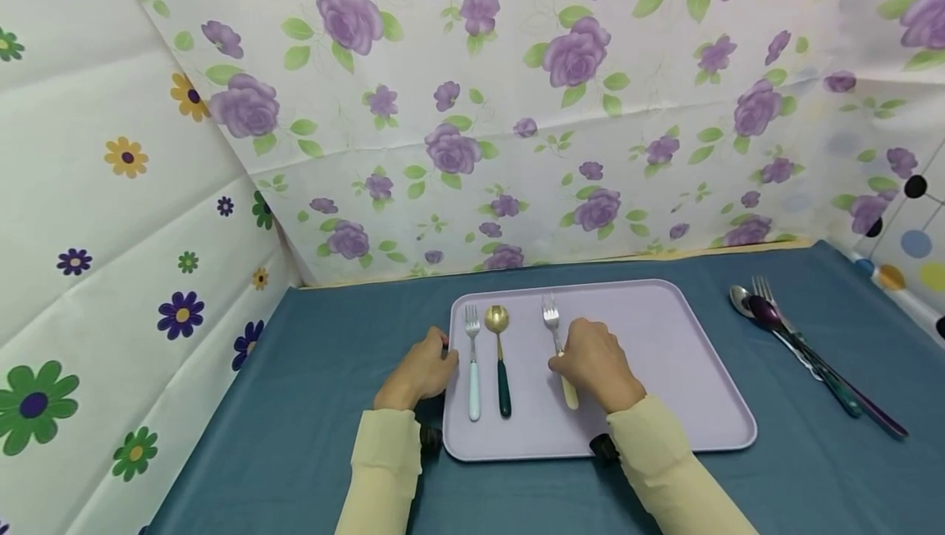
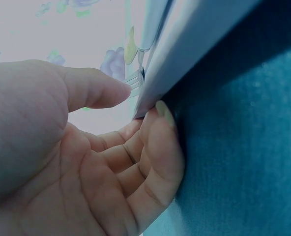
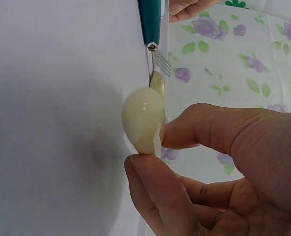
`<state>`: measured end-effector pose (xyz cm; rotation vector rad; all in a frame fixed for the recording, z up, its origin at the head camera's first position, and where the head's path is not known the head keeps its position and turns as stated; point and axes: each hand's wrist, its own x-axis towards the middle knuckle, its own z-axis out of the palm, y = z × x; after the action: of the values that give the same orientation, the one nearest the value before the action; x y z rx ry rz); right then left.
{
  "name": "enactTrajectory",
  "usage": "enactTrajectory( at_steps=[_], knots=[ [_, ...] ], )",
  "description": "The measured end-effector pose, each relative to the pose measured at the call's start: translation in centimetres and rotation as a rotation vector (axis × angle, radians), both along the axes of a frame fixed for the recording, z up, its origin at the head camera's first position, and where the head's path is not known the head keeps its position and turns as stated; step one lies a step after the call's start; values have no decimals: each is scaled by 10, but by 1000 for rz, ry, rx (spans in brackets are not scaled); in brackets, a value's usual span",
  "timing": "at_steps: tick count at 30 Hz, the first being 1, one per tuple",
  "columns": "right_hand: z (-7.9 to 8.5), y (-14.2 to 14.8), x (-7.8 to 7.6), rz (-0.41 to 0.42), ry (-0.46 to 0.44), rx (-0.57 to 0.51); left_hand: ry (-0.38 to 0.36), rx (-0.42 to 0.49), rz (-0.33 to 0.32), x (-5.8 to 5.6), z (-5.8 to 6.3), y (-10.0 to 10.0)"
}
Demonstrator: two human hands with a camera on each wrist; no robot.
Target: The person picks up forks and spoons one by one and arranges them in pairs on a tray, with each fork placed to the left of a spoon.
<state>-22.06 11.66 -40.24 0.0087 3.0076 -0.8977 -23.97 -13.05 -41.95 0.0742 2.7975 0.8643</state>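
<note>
Purple-rose sheeting (image 1: 399, 166) backs a blue-covered tabletop (image 1: 354, 338), and here's the cream-handled fork (image 1: 569, 393), over the lavender tray (image 1: 664, 404)!
The right hand (image 1: 596, 361) pinches its handle, fingers nearly closed; the left hand (image 1: 421, 367) curls its fingers loosely at the tray's left rim.

L fingers (image 2: 160, 152) at tray (image 2: 187, 42) edge, nr blue cloth (image 2: 234, 128).

lilac tray (image 1: 682, 371): 1 | forks (image 1: 474, 367) (image 1: 568, 391) (image 1: 764, 289): 3 | spoons (image 1: 504, 387) (image 1: 740, 299) (image 1: 764, 311): 3 | hands (image 1: 421, 371) (image 1: 600, 363): 2 | yellow sleeves (image 1: 382, 461) (image 1: 668, 457): 2
</note>
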Motion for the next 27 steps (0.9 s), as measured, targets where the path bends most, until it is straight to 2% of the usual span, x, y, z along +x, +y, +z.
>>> enactTrajectory(
  at_steps=[20,27],
  knots=[
    [-5,-3,-5,19,-3,-32,-20,12,16,-1,1,-1],
    [-5,-6,-5,21,-15,-22,-6,-13,13,-1,-1,1]
  ],
)
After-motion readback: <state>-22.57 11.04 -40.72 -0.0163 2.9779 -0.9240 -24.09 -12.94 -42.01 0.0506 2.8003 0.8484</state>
